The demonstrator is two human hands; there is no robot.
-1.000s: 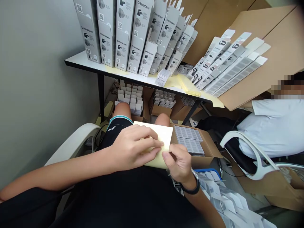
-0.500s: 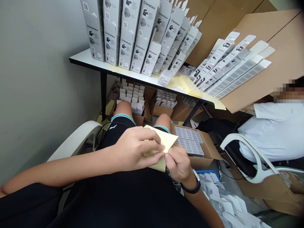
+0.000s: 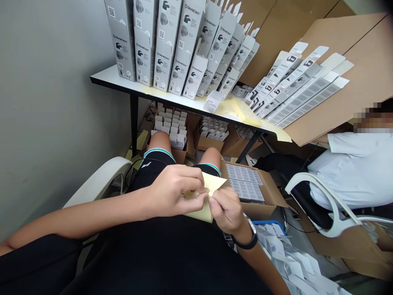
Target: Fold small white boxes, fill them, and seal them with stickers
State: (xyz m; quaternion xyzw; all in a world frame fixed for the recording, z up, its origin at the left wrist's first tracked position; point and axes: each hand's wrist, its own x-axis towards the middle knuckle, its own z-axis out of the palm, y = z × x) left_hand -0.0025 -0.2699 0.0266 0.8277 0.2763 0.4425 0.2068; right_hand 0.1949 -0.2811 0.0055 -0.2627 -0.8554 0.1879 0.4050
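A pale yellow paper sheet (image 3: 201, 214) is held above my lap, bent, with one corner sticking up to the right. On its left side my left hand (image 3: 179, 190) is closed, thumb and fingertips pinching the paper. My right hand (image 3: 227, 209), with a dark band on its wrist, pinches the sheet's right edge between thumb and curled forefinger. The fingertips of both hands nearly meet at the same spot. Whether something small sits between them is hidden by the fingers.
Ahead stands a white table (image 3: 104, 76) with tall rows of printed SilverCrest boxes (image 3: 164, 49) and yellow sheets (image 3: 245, 112). Below it are cartons of small boxes (image 3: 172, 127). An open carton (image 3: 258, 211) stands right of my knees. A person (image 3: 353, 172) sits at the right.
Both hands have shifted slightly left with the sheet. The fingers of my left hand have curled in more, and the sheet's upper corner sits lower.
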